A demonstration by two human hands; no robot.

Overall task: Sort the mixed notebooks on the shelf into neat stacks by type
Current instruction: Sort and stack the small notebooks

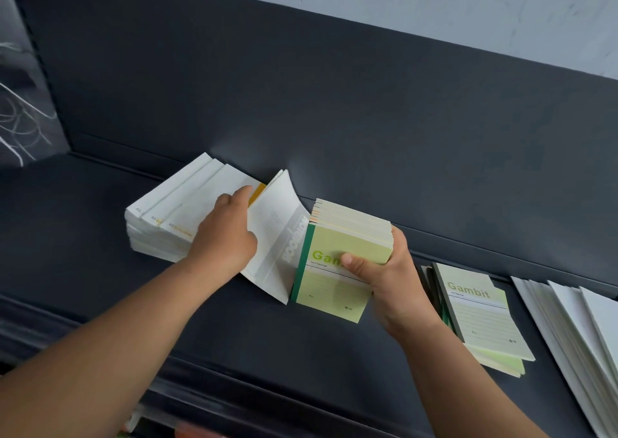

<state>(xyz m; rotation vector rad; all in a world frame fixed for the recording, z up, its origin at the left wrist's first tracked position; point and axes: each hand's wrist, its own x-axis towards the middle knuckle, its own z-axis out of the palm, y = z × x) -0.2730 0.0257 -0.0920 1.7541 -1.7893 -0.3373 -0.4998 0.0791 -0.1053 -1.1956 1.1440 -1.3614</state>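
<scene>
Right hand (384, 270) grips green notebooks (337, 270); left hand (224, 237) lifts a white notebook (277, 237) off its stack (167, 216).

Both arms bare, reaching forward from the bottom edge. Left forearm (133, 320) runs in from lower left, wrist straight, left hand (224, 233) knuckles-up. Its fingers (245, 190) slip behind a bowed white soft-cover notebook (277, 237), thumb on the near face: a pinch. Right forearm (451, 370) comes in from lower right, wrist bent inward. Right hand (384, 270) grips a stack of pale green paper-cover notebooks (337, 237), thumb flat across the front cover, fingers wrapped round the far side.
</scene>
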